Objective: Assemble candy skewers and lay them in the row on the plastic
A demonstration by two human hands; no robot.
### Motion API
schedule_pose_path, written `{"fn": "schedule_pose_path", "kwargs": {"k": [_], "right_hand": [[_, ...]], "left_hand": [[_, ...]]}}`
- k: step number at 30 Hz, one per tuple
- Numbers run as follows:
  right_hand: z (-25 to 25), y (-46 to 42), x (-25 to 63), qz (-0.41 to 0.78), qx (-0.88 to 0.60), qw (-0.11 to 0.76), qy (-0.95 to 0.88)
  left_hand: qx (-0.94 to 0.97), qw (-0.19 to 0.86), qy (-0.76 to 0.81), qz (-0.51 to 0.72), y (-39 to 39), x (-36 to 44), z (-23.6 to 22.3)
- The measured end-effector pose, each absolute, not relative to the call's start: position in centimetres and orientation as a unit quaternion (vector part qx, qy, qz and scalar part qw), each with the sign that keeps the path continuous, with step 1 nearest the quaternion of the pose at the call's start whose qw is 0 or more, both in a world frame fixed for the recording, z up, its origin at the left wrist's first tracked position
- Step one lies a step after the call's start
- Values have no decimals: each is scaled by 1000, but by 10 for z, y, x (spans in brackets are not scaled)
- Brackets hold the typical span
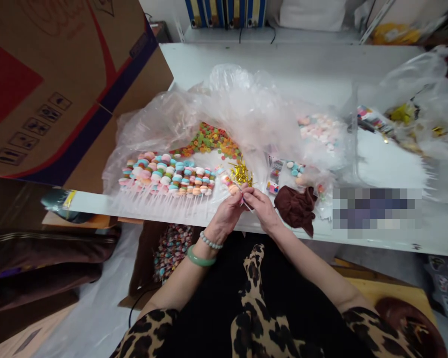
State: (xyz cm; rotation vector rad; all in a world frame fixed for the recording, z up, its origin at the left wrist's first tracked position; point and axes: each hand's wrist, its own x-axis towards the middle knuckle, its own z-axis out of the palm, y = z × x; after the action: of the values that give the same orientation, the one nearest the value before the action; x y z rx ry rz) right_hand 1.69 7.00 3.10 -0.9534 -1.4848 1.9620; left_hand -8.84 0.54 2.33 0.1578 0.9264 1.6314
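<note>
My left hand [227, 213] is closed around a candy skewer [229, 185] with pale pink and orange sweets at its upper end. My right hand [262, 206] pinches at the skewer's white stick, its fingertips meeting my left thumb; any small item between them is too small to make out. Just beyond my fingers lies a pile of shiny gold twist ties [242, 172]. To the left, several finished-looking candy skewers [168, 174] in pink, blue, white and orange lie side by side, sticks toward me. Ring-shaped gummies [212, 140] in green, orange and red are heaped behind them.
Clear plastic bags [231, 99] spread across the white table [381, 233]. A large cardboard box [67, 89] stands at left. Pink and white sweets [321, 130] and a brown cloth [295, 206] lie to the right. Below the table edge, a box holds many colourful wrapped pieces [172, 251].
</note>
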Motion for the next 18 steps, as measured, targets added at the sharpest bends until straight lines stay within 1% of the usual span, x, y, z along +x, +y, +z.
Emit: {"fn": "schedule_pose_path", "kwargs": {"k": [3,6,8,10,11,12,13,15,16,18], "right_hand": [[28,74,6,847,-328,180,-378],[23,72,3,912,-288,86,-280],[22,69,5,921,-269,29,-279],[23,66,10,895,-279,3,-349],[24,63,13,860,-298,17,-415],[26,60,15,802,-324,54,-499],[28,56,18,717,-348,109,-594],[30,49,20,486,-350,215,-772],[31,46,20,366,-324,245,-837],[31,43,17,181,-250,256,-916]], "left_hand": [[65,611,384,689,4,-88,24],[63,620,394,675,-1,-91,28],[71,618,400,673,-6,-93,29],[81,603,417,675,-11,-96,28],[79,592,431,676,-12,-97,27],[69,581,443,680,-13,-98,26],[50,570,450,686,-13,-99,24],[-5,548,448,706,-10,-102,23],[-35,542,443,713,-7,-102,23],[-91,549,426,713,1,-100,26]]}}
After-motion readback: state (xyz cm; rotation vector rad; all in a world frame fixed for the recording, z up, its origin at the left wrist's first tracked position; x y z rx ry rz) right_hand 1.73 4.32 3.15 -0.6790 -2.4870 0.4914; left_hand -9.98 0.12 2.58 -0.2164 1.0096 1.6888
